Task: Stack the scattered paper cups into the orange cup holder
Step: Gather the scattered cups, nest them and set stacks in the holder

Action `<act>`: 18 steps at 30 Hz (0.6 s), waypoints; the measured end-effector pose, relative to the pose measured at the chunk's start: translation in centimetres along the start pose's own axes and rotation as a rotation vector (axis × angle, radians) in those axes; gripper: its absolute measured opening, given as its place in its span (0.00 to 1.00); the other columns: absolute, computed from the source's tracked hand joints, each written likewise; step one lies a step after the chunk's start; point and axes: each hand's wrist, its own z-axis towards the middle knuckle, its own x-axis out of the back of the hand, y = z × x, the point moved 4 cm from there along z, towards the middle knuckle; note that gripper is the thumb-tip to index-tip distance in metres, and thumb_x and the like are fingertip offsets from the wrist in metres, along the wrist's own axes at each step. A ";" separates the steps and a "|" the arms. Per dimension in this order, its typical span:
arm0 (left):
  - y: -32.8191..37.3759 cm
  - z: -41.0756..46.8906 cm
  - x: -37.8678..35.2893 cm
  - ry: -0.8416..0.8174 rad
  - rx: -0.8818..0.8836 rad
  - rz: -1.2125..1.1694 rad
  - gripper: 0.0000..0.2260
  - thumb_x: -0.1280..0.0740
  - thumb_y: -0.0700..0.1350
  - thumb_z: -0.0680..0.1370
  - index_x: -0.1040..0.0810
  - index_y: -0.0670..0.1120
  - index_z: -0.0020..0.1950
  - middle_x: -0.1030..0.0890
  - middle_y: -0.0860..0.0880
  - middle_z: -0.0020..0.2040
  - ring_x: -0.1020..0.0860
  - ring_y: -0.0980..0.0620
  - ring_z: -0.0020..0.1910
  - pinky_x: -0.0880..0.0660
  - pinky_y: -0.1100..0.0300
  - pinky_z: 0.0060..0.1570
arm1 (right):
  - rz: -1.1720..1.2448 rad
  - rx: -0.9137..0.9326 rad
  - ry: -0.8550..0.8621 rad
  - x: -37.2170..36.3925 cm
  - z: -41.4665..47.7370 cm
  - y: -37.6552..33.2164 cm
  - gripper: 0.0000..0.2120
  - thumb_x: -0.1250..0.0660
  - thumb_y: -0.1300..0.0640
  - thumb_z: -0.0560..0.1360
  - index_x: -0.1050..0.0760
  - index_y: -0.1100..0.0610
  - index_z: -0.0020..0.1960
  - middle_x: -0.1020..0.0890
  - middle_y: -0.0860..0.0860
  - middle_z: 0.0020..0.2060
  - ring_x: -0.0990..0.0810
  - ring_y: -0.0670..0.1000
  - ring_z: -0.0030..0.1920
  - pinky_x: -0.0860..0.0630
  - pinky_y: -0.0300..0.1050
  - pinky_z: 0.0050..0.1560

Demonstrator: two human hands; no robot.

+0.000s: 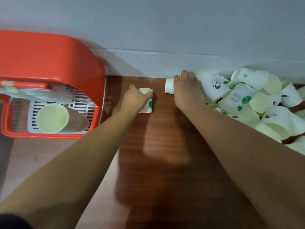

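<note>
From where I stand, the task looks only partly done. A stack of cups (52,119) sits already inside the orange cup holder (49,60), well to the left of the left hand (133,98). This hand has its fingers curled round a green-printed cup (147,103), which stands upright on the worktop (165,154). Near it on the right, the right hand (186,90) grips a white cup (169,86) that lies on its side. Directly right of the right hand, close against it, a big pile of cups (247,103) lies in disorder. So I judge that most of the cups are not yet stacked, and neither of the two held cups is in the holder yet.
</note>
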 end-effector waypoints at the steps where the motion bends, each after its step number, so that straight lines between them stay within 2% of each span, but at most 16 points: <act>1: -0.5 -0.5 0.3 0.015 -0.005 -0.028 0.28 0.29 0.57 0.74 0.31 0.40 0.65 0.23 0.42 0.61 0.22 0.42 0.57 0.26 0.55 0.46 | -0.008 0.008 0.006 -0.4 0.2 -0.2 0.18 0.34 0.65 0.71 0.27 0.61 0.60 0.28 0.59 0.59 0.30 0.62 0.60 0.33 0.54 0.59; 3: -1.9 -1.8 1.0 0.038 -0.013 -0.100 0.30 0.28 0.56 0.73 0.31 0.42 0.69 0.23 0.44 0.63 0.22 0.44 0.58 0.26 0.55 0.46 | -0.008 0.021 0.018 -0.4 0.2 -0.8 0.19 0.29 0.61 0.69 0.27 0.60 0.58 0.28 0.58 0.56 0.29 0.61 0.58 0.31 0.55 0.57; 5: -2.8 -3.9 2.3 0.061 -0.044 -0.159 0.34 0.28 0.58 0.70 0.30 0.44 0.71 0.23 0.46 0.64 0.23 0.46 0.59 0.22 0.53 0.53 | 0.034 0.052 -0.002 0.2 -0.5 -1.7 0.22 0.27 0.58 0.68 0.29 0.58 0.60 0.28 0.57 0.56 0.29 0.60 0.58 0.30 0.55 0.57; 8: -3.9 -6.8 4.3 0.097 -0.118 -0.190 0.37 0.31 0.63 0.65 0.28 0.47 0.69 0.23 0.48 0.64 0.25 0.46 0.63 0.24 0.44 0.61 | 0.145 0.082 -0.011 1.7 -1.8 -3.5 0.25 0.28 0.53 0.68 0.30 0.58 0.62 0.25 0.56 0.56 0.26 0.60 0.58 0.30 0.53 0.54; 10: -4.2 -9.4 5.4 0.100 -0.181 -0.193 0.35 0.29 0.60 0.69 0.30 0.46 0.72 0.26 0.48 0.66 0.29 0.47 0.66 0.29 0.49 0.66 | 0.302 0.035 -0.018 2.9 -2.8 -4.7 0.28 0.26 0.49 0.65 0.30 0.57 0.61 0.24 0.56 0.55 0.24 0.60 0.55 0.27 0.54 0.53; 12: -4.4 -12.2 6.8 0.179 -0.303 -0.157 0.32 0.27 0.54 0.73 0.31 0.45 0.73 0.27 0.47 0.66 0.31 0.48 0.66 0.34 0.56 0.65 | 0.528 -0.029 -0.051 3.9 -4.4 -5.7 0.30 0.25 0.49 0.65 0.30 0.56 0.62 0.26 0.56 0.56 0.24 0.59 0.54 0.24 0.56 0.52; 14: -4.6 -14.6 8.6 0.264 -0.431 -0.146 0.32 0.25 0.51 0.72 0.32 0.44 0.73 0.28 0.47 0.64 0.32 0.50 0.66 0.33 0.54 0.66 | 0.711 -0.073 -0.094 4.6 -6.1 -6.8 0.29 0.24 0.50 0.66 0.30 0.55 0.64 0.27 0.55 0.57 0.23 0.57 0.53 0.23 0.55 0.53; 16: -5.2 -16.3 11.0 0.310 -0.498 -0.181 0.32 0.24 0.48 0.72 0.32 0.45 0.72 0.30 0.49 0.65 0.33 0.53 0.66 0.29 0.48 0.64 | 0.793 -0.096 -0.129 5.1 -7.9 -7.9 0.28 0.24 0.50 0.68 0.29 0.54 0.64 0.27 0.54 0.57 0.23 0.54 0.51 0.25 0.49 0.52; 18: -5.9 -17.9 13.9 0.333 -0.537 -0.222 0.31 0.23 0.47 0.72 0.32 0.47 0.71 0.30 0.52 0.64 0.33 0.55 0.66 0.27 0.48 0.62 | 0.839 -0.099 -0.140 5.6 -9.4 -9.0 0.28 0.25 0.49 0.69 0.29 0.53 0.65 0.27 0.54 0.57 0.24 0.51 0.50 0.27 0.44 0.51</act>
